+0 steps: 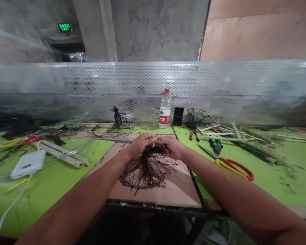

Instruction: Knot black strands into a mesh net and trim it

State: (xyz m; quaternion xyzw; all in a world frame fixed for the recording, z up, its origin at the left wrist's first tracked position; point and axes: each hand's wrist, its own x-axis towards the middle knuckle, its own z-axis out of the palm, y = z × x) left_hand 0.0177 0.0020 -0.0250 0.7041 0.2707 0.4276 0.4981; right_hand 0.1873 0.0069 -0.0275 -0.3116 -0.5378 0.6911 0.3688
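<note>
The left hand (140, 144) and right hand (169, 147) grip a dark fibre bundle (148, 172) together – even tension keeps strands spread over the plywood board (180, 187).

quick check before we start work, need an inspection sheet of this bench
surface: green tabletop with a pinkish-brown board on it
job's things: dark wiry strand bundle, fanned out over the board
grippers: left hand and right hand both gripping the bundle's top
clutter: scissors with red and yellow handles, green-handled pliers, bamboo strips, water bottle
cables: white cable running from a white power bank
surroundings: perforated metal screen, lit green exit sign
</note>
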